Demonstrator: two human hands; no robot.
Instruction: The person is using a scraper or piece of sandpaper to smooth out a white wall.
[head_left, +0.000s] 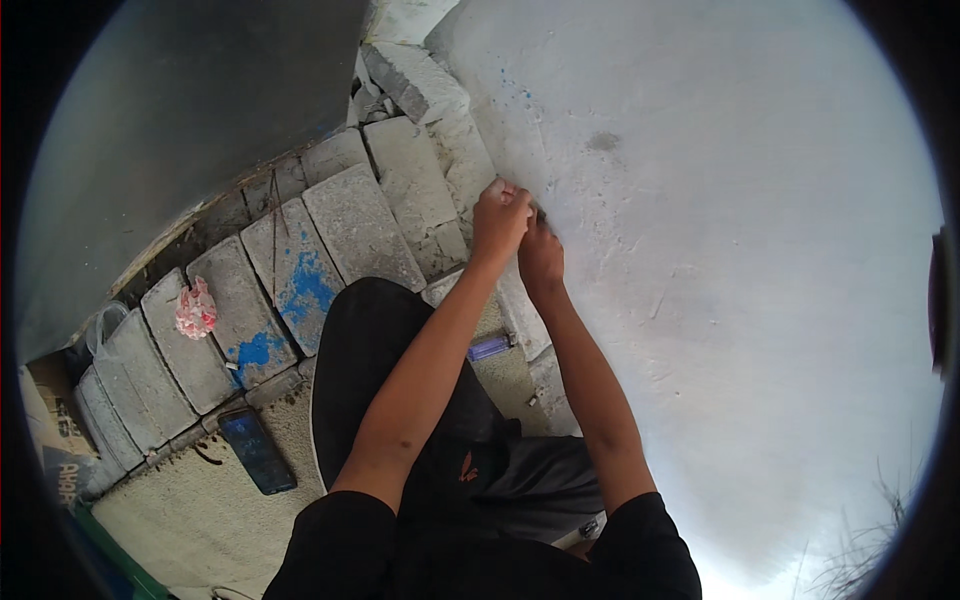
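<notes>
black sleeves and dark trousers (400,380) at the bottom, both forearms reach up to the white slab (720,250) edge. left hand (500,220) clenched on a small pale piece, can't tell what. right hand (541,255) just beside it, touching, fingers curled, grip unclear. purple lighter (489,348) by the knee, phone (257,450) on the ground left, pink wad (196,309) on the grey paving blocks (330,240).

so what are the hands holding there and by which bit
The left hand is closed around something small and pale at the white surface; too little shows to name it or the grip. The right hand sits just beside it; any hold cannot be told.
</notes>
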